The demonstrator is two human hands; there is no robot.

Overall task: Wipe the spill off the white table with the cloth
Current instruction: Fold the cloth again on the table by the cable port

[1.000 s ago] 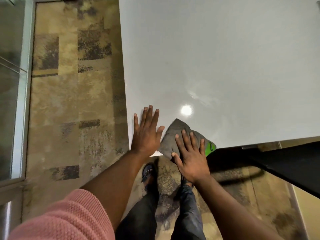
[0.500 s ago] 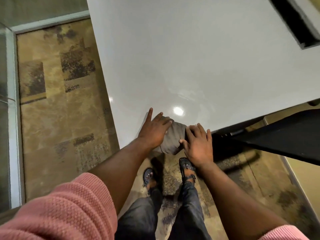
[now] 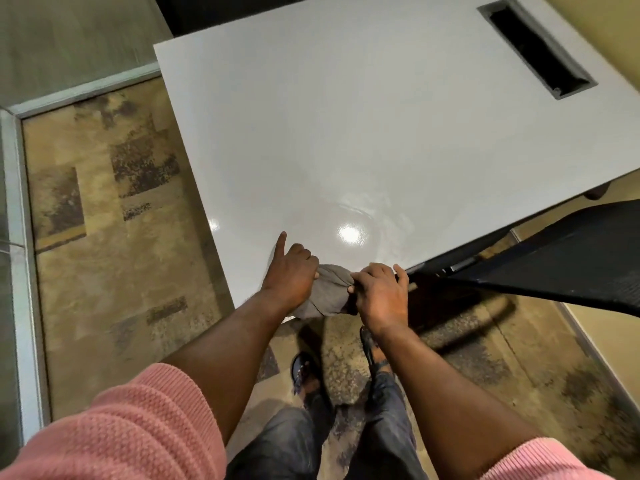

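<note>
A grey cloth [image 3: 327, 292] is bunched up at the near corner of the white table [image 3: 363, 133], partly hanging over the edge. My left hand [image 3: 289, 277] grips the cloth's left side, index finger stretched out flat on the tabletop. My right hand [image 3: 379, 294] clutches the cloth's right side at the table edge. A faint wet smear [image 3: 377, 211] with curved streaks shines on the table just beyond my hands, next to a bright light reflection.
A black rectangular cable slot [image 3: 538, 50] is cut into the table's far right. A black mesh chair [image 3: 571, 254] sits at the right, close to my right hand. Patterned brown carpet [image 3: 114, 237] lies left of the table, bounded by a metal frame [image 3: 20, 254].
Both hands were flat, the right pressing the spread cloth; since then they have closed together and gathered the cloth into a bunch at the corner. The view has tilted up, showing more table.
</note>
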